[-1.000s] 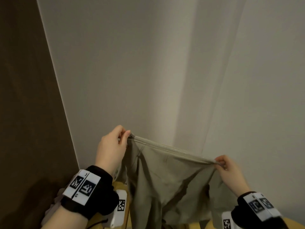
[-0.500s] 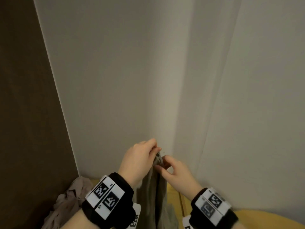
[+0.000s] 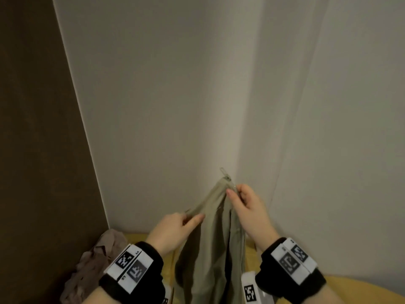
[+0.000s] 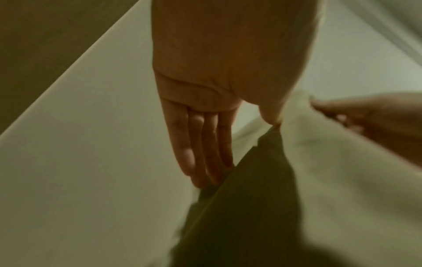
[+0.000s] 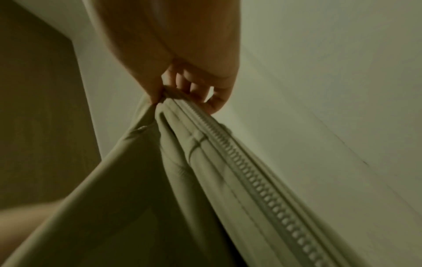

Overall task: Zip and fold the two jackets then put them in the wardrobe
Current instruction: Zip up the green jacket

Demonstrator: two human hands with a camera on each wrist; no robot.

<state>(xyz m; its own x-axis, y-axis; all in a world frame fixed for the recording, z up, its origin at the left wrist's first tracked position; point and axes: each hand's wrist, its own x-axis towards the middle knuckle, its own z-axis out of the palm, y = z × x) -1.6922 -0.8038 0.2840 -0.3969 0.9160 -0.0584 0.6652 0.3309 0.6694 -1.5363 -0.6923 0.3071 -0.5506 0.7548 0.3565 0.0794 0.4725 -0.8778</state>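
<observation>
Olive zip jacket (image 3: 210,244), hanging lengthwise, top corner clamped in right grip (image 3: 247,207) (zipper pull (image 3: 224,172) just above), left grip (image 3: 175,229) pinching fabric edge lower left, second crumpled jacket (image 3: 92,264) below left grip.

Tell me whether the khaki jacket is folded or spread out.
Folded lengthwise, hanging in a narrow drape. The right hand pinches the khaki jacket at its top by the zipper; the left hand pinches a lower edge.

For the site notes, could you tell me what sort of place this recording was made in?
Probably a bedroom corner at home, though that is a guess. Plain pale walls meet behind a yellow surface, perhaps a bed. A second garment lies crumpled on it while both hands hold up an olive jacket.
</observation>
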